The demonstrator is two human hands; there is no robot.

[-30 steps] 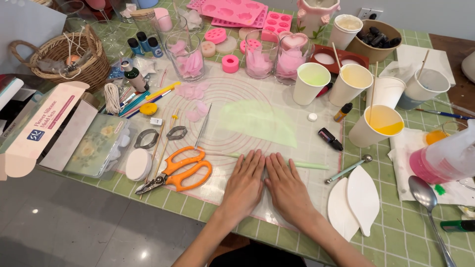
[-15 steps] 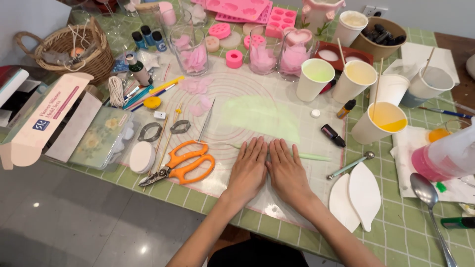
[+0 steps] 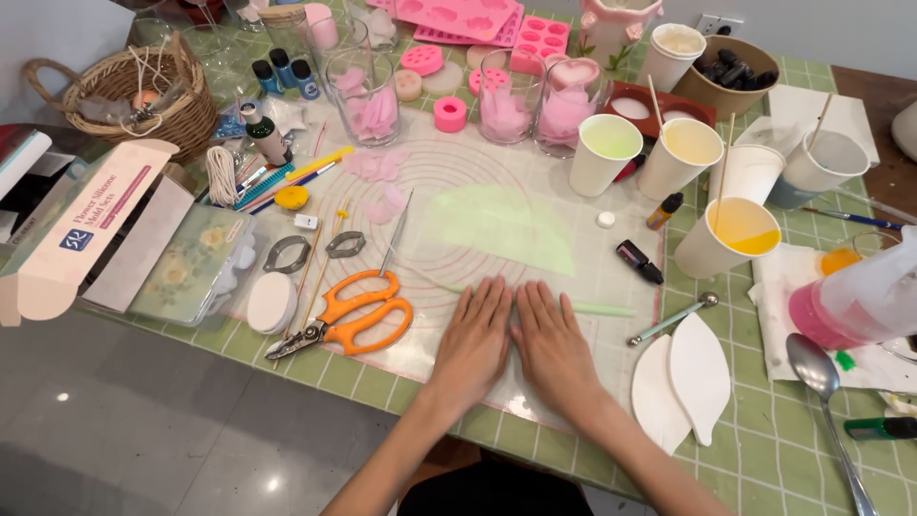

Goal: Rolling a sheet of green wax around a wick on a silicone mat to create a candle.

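Observation:
My left hand [image 3: 474,336] and my right hand [image 3: 551,342] lie flat, palms down and side by side, on a translucent silicone mat [image 3: 449,172] near the table's front edge. Neither hand holds anything; the fingers are straight and close together. A pale green leaf-shaped wax sheet [image 3: 499,227] rests on the mat just beyond my fingertips. A thin green stick [image 3: 602,309] lies by my right hand's fingers. Orange-handled scissors [image 3: 351,314] sit left of my left hand.
Paper cups of green [image 3: 604,153] and yellow [image 3: 723,236] liquid stand at the right. Two white leaf moulds [image 3: 683,378], a metal spoon [image 3: 821,382], a pink-filled bottle [image 3: 860,304], a wicker basket [image 3: 134,96], a cardboard box [image 3: 81,229], glass jars and pink moulds [image 3: 458,17] crowd the green checked tablecloth.
The view has shifted slightly. Both hands stay flat on the mat in nearly the same spot.

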